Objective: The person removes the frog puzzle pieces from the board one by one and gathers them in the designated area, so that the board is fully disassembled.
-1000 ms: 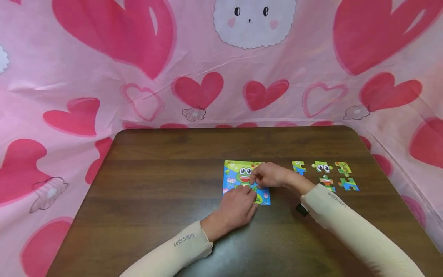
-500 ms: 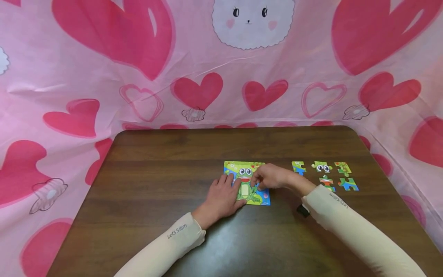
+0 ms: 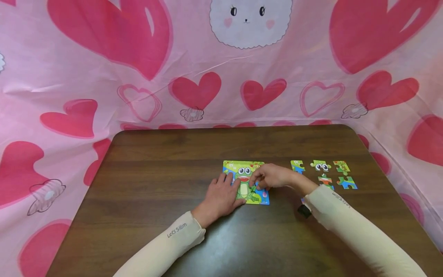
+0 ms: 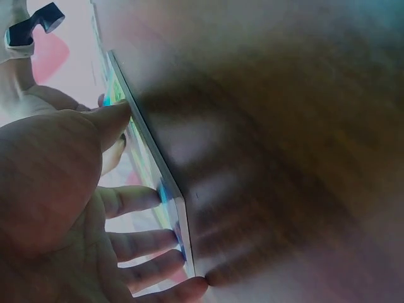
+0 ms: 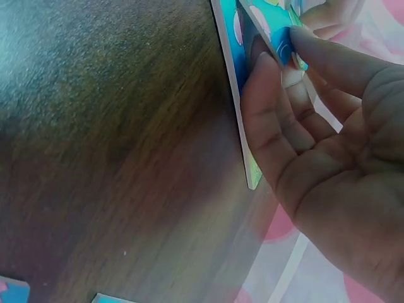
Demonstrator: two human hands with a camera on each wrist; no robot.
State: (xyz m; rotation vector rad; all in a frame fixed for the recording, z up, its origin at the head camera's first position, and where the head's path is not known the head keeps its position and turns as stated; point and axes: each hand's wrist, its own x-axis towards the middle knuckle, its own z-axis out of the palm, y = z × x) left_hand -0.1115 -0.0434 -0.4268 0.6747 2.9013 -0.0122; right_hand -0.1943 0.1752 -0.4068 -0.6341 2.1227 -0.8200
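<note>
A square frog puzzle board point(image 3: 244, 189) lies on the table, its frog picture partly covered by both hands. My left hand point(image 3: 218, 198) rests on the board's left side with fingers extended. In the left wrist view, the thumb and fingertips touch the board point(image 4: 151, 146) along its edge. My right hand point(image 3: 275, 176) is over the board's right side. In the right wrist view, its thumb and fingers pinch a blue jigsaw piece point(image 5: 271, 16) with a pink patch, tilted up from the board's surface. The fingers hide part of that piece.
Several loose jigsaw pieces lie to the right in two rows, including one with eyes point(image 3: 321, 166), a green-and-blue one point(image 3: 347, 182) and a corner piece point(image 3: 297, 166). The right sleeve point(image 3: 327, 204) partly covers this area. A pink heart-patterned cloth point(image 3: 194, 46) hangs behind the table.
My left hand has shifted left from the board's lower middle to its left side and its fingers have straightened, uncovering the frog's body. The right hand stays nearly still with the piece.
</note>
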